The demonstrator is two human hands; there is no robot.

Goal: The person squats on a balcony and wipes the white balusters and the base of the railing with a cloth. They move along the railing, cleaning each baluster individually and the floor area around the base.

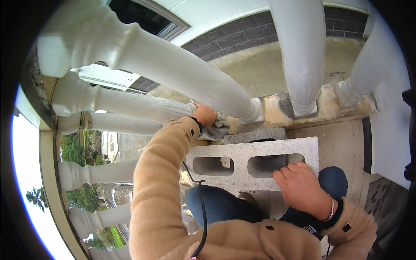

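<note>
With the left hand (205, 115), grasps a grey cloth (219, 130) against the lower end of a white baluster (143, 105), toward the left end of the visible stone ledge (273, 105). Farther right, just before the ledge's near edge, grips a hollow concrete block (241, 165) near its front right corner with the right hand (299, 184), curled over the right hollow.

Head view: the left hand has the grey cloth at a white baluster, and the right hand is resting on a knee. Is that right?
Not quite: the right hand is on the concrete block, as the head view shows. The left hand does have the grey cloth at a white baluster.
</note>
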